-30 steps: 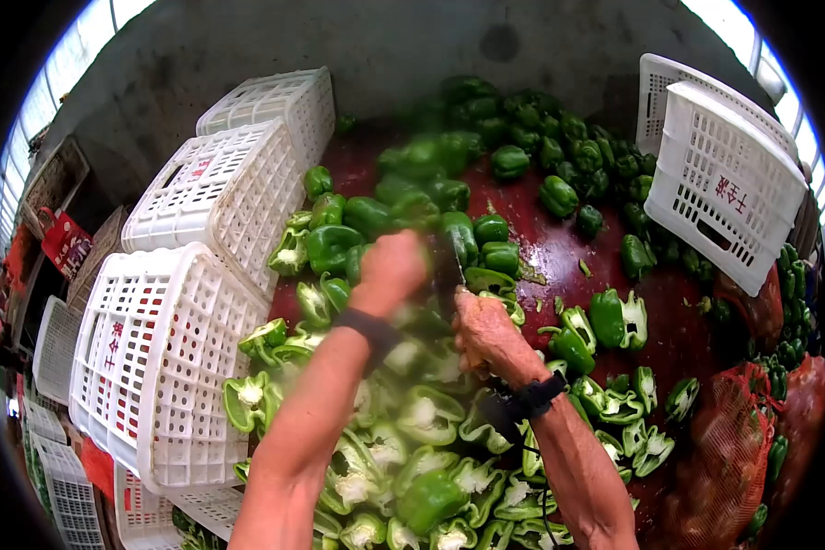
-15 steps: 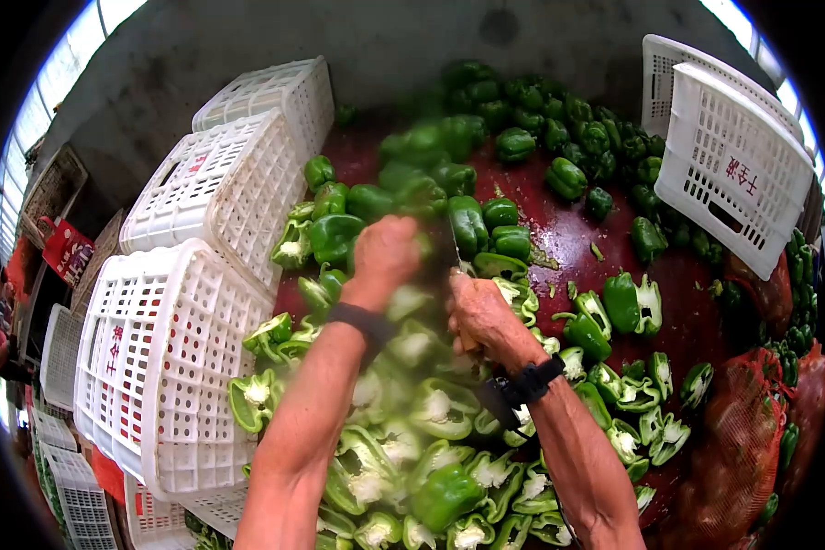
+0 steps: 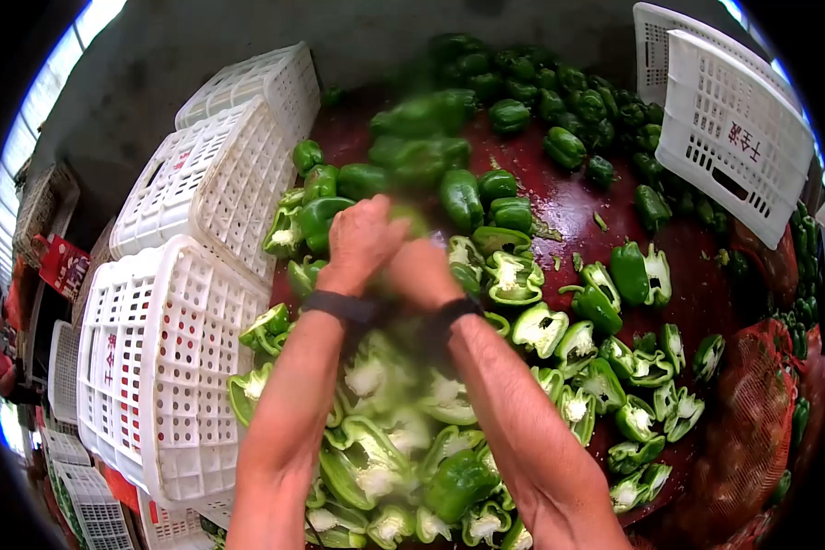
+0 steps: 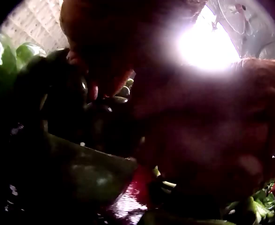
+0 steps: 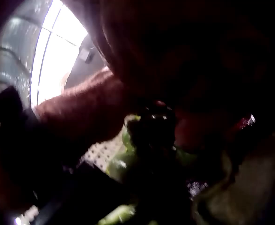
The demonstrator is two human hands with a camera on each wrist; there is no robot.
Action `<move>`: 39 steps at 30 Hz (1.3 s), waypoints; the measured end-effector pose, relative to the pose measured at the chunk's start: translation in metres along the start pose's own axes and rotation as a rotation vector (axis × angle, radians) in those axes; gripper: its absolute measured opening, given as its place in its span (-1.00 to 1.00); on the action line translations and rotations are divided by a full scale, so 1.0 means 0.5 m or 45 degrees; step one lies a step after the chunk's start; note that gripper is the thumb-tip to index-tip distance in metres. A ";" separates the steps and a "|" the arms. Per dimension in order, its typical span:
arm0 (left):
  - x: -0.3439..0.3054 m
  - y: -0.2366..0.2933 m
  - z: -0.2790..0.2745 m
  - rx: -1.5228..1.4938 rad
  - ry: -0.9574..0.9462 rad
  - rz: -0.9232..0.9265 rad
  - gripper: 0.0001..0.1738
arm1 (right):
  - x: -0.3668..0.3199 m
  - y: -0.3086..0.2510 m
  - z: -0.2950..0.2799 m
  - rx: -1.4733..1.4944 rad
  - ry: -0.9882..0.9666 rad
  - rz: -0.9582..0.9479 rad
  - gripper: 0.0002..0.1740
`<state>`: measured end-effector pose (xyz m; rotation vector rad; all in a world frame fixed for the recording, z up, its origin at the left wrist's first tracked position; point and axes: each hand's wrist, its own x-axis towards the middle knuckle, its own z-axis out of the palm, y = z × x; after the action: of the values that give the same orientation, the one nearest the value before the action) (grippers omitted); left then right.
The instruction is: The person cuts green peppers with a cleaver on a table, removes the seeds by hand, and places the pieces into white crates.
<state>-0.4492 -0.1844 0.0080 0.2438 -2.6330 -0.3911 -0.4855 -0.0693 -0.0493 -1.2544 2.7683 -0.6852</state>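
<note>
My left hand [image 3: 362, 243] is curled around a green bell pepper [image 3: 409, 221], of which only a blurred bit shows past the fingers. Right beside it, overlapping it in the head view, is my right hand [image 3: 422, 273], fingers curled in a fist. The knife seen in that fist earlier is hidden from the head view; a flat, straight-edged blade [image 4: 90, 169] shows dimly in the left wrist view. Halved bell peppers [image 3: 367, 454] with pale cores are heaped below both hands. Whole peppers [image 3: 461, 200] lie just beyond them.
White plastic crates [image 3: 160, 367] line the left side. Two more crates [image 3: 738, 137] lean at the back right. A red mesh sack [image 3: 752, 412] stands at the right edge. Many whole peppers [image 3: 605, 119] cover the far part of the dark red surface [image 3: 568, 211].
My right hand has moved left, away from the standing pepper on the right, and now meets my left hand. The knife blade has gone from the head view. More halved peppers show at the right.
</note>
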 end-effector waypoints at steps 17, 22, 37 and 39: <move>0.053 0.055 0.011 -0.446 0.219 0.265 -0.79 | -0.166 0.054 -0.309 0.132 -0.060 0.080 -0.39; 0.076 0.091 0.068 -0.400 0.064 0.219 -0.76 | -0.091 0.109 -0.298 0.008 -0.009 0.174 -0.74; 0.069 0.088 0.144 -0.406 0.190 0.123 -0.85 | -0.028 0.101 -0.266 -0.523 -0.286 -0.197 -0.79; 0.063 0.091 0.139 -0.447 0.170 0.120 -0.85 | 0.010 0.133 -0.199 -0.322 -0.281 -0.066 -0.68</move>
<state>-0.5140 -0.1330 -0.0236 0.0293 -2.3838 -0.7645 -0.5558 0.0036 0.0148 -1.3529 2.7084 -0.1851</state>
